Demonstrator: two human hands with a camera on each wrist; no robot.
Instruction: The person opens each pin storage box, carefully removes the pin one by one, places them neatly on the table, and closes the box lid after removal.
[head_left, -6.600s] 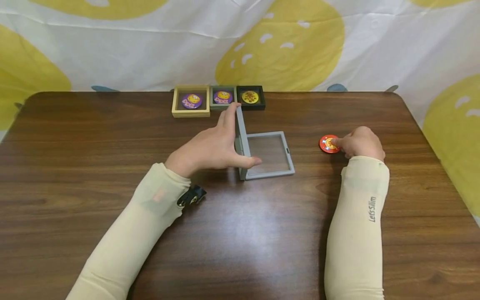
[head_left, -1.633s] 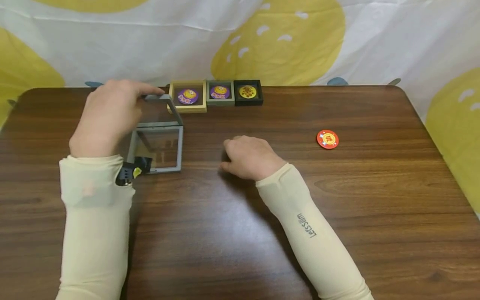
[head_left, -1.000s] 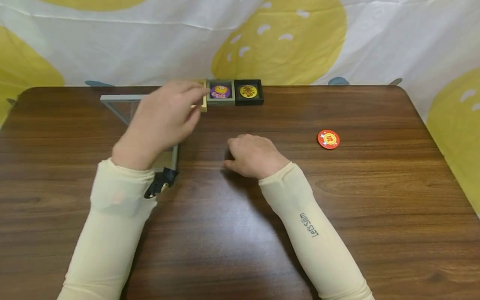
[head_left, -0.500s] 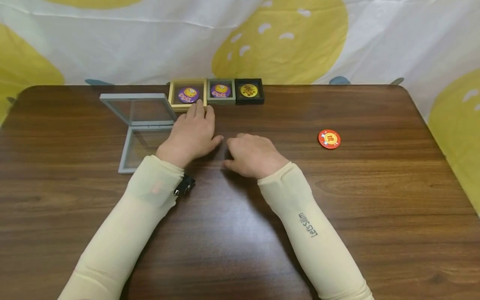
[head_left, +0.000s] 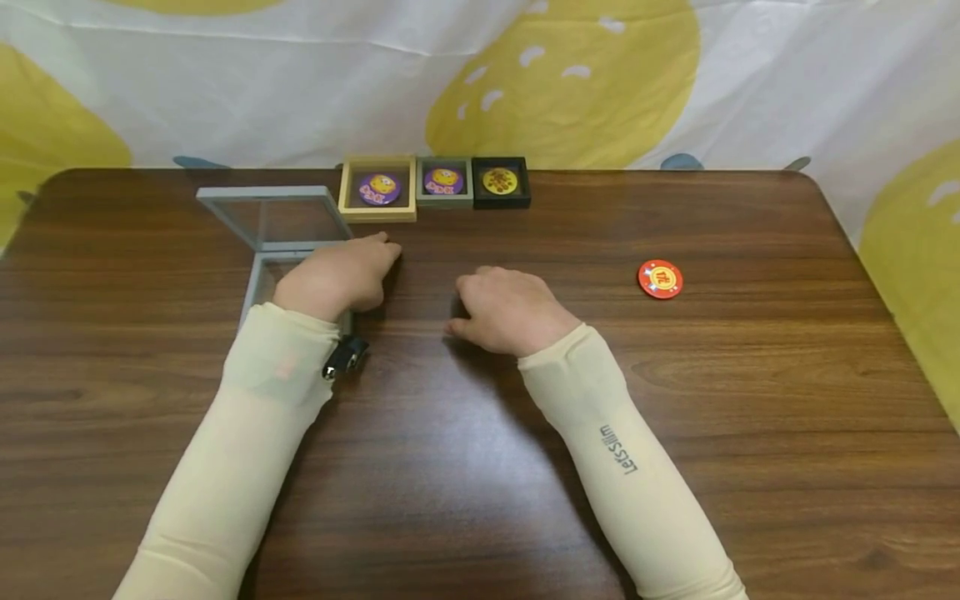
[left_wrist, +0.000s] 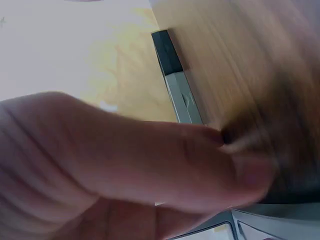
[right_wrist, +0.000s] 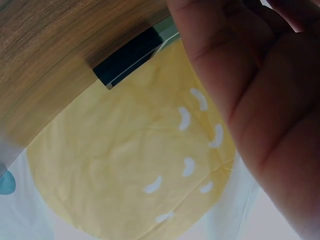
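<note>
In the head view my left hand (head_left: 337, 275) hovers over the right part of the grey hinged display frame (head_left: 251, 292), which stands with its clear-windowed lid raised and its lower half flat on the table. The left wrist view shows the thumb and fingers close together just above a grey frame edge (left_wrist: 205, 222), with nothing visible between them; whether they touch the frame is hidden. My right hand (head_left: 513, 312) rests on the middle of the table, fingers loosely bent and holding nothing visible. Far to its right lies a round red badge (head_left: 660, 279).
Along the back edge of the wooden table (head_left: 420, 500) stand three small frames with round badges inside: a cream frame (head_left: 377, 216), a green-grey frame (head_left: 444, 202) and a black frame (head_left: 502, 202). A white cloth (head_left: 300, 100) with yellow shapes hangs behind.
The grey frame went from the middle to the left of the table and was turned. My left hand released its lid, reached right, then drew back left over it. My right hand left the red badge.
</note>
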